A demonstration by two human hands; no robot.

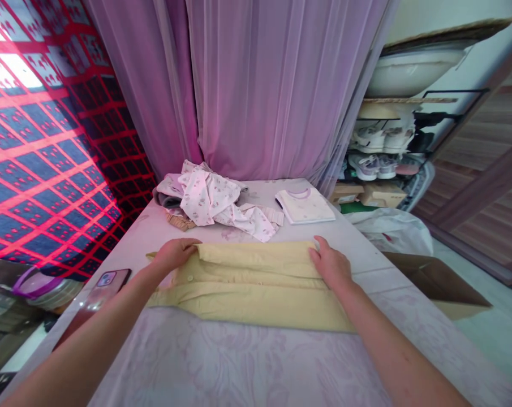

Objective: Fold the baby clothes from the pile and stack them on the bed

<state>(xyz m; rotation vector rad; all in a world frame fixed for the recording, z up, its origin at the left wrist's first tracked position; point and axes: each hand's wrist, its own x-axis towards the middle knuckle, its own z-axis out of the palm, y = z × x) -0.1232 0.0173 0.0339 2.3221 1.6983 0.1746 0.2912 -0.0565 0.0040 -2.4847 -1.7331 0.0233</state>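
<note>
Bright glare at upper left through the patterned curtain [47, 158]; wide-angle bowing at frame edges; shadows soft, focus sharp.

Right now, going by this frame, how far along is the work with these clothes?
Done: a white top lies neatly folded at the far end. In hand: a yellow shirt, its upper part doubled over, with the left hand and right hand on that fold. Left: a crumpled floral garment lies unfolded in a heap beside the white top.
</note>
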